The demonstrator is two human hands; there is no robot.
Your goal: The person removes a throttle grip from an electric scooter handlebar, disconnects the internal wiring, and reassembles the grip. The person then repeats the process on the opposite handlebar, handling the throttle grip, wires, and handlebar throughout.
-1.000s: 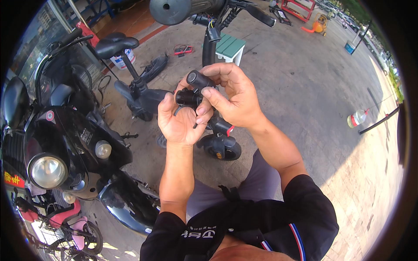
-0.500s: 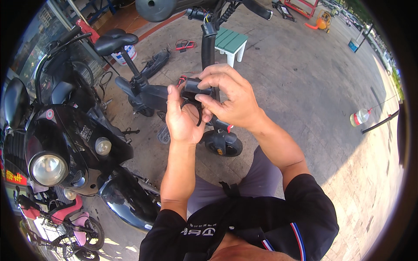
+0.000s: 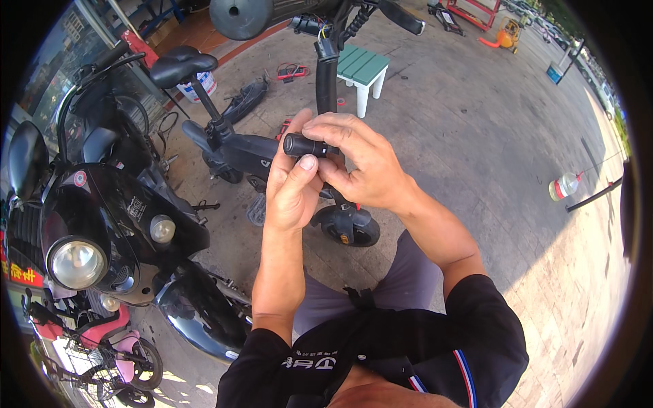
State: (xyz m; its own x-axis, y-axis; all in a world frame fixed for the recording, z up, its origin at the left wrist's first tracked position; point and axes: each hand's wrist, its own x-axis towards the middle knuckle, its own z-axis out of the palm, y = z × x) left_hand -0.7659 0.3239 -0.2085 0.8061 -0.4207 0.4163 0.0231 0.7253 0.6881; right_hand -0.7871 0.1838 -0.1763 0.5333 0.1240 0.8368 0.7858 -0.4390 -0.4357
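A short black cylinder (image 3: pixel 306 145) with a ringed round end is held between both my hands, in front of a black electric scooter (image 3: pixel 248 151). My left hand (image 3: pixel 291 183) is closed round its near left side, the thumb pressed below it and a finger behind. From the right, my right hand (image 3: pixel 364 160) grips its other end, fingers curled over the top. That end is partly hidden by the fingers. Beyond my hands rises the scooter's black stem (image 3: pixel 326 81), with loose coloured wires (image 3: pixel 324 31) at its top.
A black motorbike (image 3: pixel 115 224) stands close on my left, a pink bike (image 3: pixel 109 340) nearer me. Behind the stem is a green-topped stool (image 3: pixel 362 64); a red meter (image 3: pixel 291 71) lies on the ground left of it. A bottle (image 3: pixel 564 185) hangs at far right.
The cylinder has been turned so its round end now faces left and toward me. My left thumb has come down against it; the black loop by my left palm no longer shows.
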